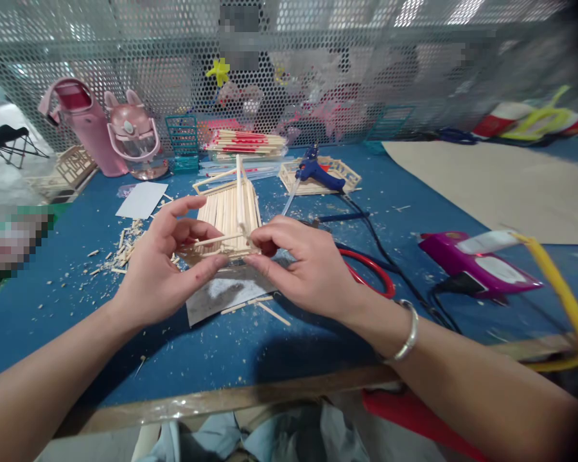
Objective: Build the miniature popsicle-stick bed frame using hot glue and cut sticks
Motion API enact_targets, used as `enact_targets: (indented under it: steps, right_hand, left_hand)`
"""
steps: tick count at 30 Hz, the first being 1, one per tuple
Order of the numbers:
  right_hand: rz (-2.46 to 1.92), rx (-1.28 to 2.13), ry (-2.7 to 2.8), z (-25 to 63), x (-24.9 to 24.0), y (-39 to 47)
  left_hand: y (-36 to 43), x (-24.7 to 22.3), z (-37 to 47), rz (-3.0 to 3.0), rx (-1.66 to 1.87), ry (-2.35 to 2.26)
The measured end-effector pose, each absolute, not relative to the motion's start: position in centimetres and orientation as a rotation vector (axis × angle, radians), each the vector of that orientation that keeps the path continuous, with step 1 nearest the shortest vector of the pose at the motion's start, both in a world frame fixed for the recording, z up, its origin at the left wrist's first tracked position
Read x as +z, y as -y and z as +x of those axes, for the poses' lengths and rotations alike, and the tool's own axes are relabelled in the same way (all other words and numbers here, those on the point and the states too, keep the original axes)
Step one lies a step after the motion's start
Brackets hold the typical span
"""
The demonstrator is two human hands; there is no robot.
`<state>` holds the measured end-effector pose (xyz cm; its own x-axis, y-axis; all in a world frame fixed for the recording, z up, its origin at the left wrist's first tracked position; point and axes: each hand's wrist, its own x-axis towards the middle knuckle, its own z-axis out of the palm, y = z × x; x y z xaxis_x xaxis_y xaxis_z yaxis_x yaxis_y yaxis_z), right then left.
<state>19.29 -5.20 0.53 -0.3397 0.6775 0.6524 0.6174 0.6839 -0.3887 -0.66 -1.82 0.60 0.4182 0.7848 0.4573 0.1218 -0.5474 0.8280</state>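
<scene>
Both my hands are at the near edge of a small wooden stick model (221, 212), a flat floor of pale sticks with a thin upright post and low rails. My left hand (161, 256) curls around the near left corner, its thumb and fingers closed on the model's edge. With thumb and index finger, my right hand (301, 260) pinches the near right corner beside the post. Any tiny piece between those fingertips is hidden. A grey sheet (207, 301) lies under the model, with loose sticks (274, 313) by it.
Behind the model a blue glue gun (318, 174) rests on another stick frame (289, 179). Wood scraps (120, 253) litter the left side. A pink bottle (94, 131), a clear pink jug (135, 141) and stick bundles (245, 142) stand behind. A purple tool (476, 263) and cables lie right.
</scene>
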Motion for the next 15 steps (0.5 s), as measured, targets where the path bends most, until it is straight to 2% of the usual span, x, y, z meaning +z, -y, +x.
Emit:
enact_targets:
  steps: [15]
  right_hand:
    - [-1.011, 0.117, 2.061, 19.29, 0.54, 5.26]
  left_hand:
    - [2.14, 0.65, -0.13, 1.867, 1.189, -0.830]
